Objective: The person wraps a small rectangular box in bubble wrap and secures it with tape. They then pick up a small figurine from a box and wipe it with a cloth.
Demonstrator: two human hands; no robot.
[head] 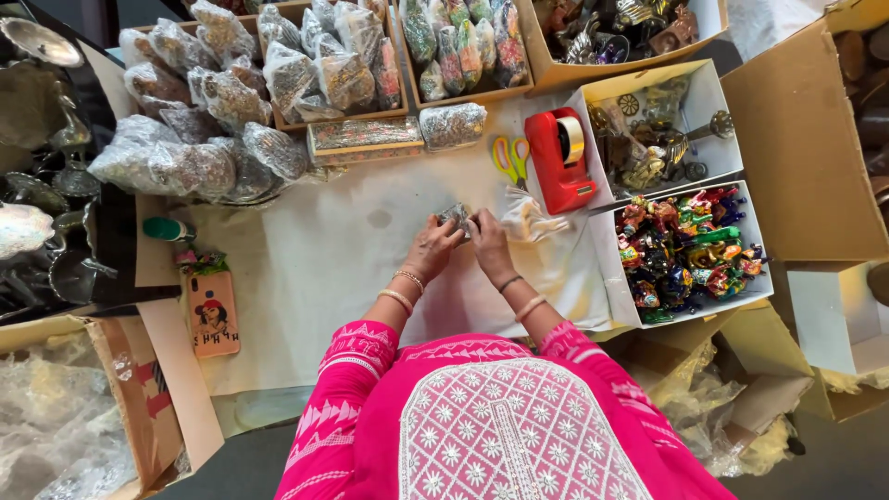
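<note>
My left hand [431, 248] and my right hand [491, 244] meet over the white cloth-covered table [315, 268], both pinching a small silvery wrapped item [456, 217] between the fingertips. Bangles circle both wrists and pink embroidered sleeves run down to the bottom of the head view. A crumpled clear plastic bag [530, 218] lies just right of my right hand. Beyond it stands a red tape dispenser [559, 157], with yellow-handled scissors [510, 157] beside it.
Heaps of silvery items in clear bags [204, 111] fill cardboard trays along the far edge. A white box of colourful figurines [690, 250] and a box of metal ornaments [653, 130] sit at right. A phone [213, 315] lies at left, metalware [37, 167] beyond it.
</note>
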